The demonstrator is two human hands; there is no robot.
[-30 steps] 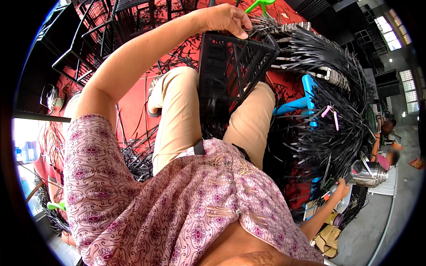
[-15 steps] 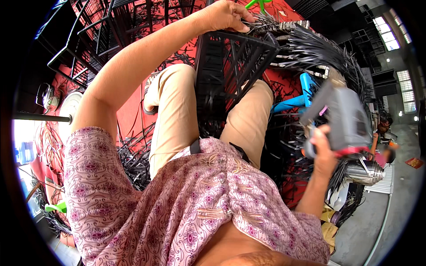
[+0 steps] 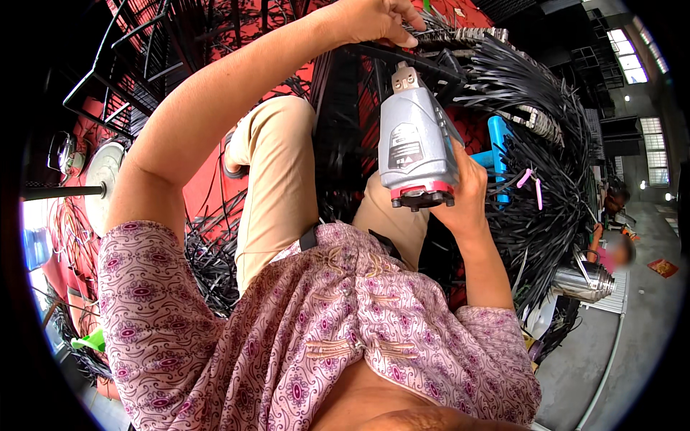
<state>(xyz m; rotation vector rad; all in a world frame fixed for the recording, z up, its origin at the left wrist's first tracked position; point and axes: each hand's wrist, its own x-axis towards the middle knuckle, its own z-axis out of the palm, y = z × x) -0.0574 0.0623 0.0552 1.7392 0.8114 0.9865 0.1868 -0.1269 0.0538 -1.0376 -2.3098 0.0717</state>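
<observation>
- Now, the right hand wraps its fingers firmly round the handle of a grey, red-banded power tool.
- The tool sits above the right knee, its metal nose just beside the upper edge of a box-like black frame; touching or apart, I can't tell.
- Up top, the left hand hovers half-curled by that same edge, thumb and fingers slightly parted; whether it pinches anything, I can't tell.
- The frame stands between the knees, its inside too dark to read.
- Over towards the red floor's right edge, a silver flask lies tilted, contents hidden.
- Black strips heap along that right side, a blue plastic piece and a pink tie among them.
- More strips litter the red floor; other black frames crowd its far left corner.
- Beyond, bright windows, grey concrete and another person in pink.
</observation>
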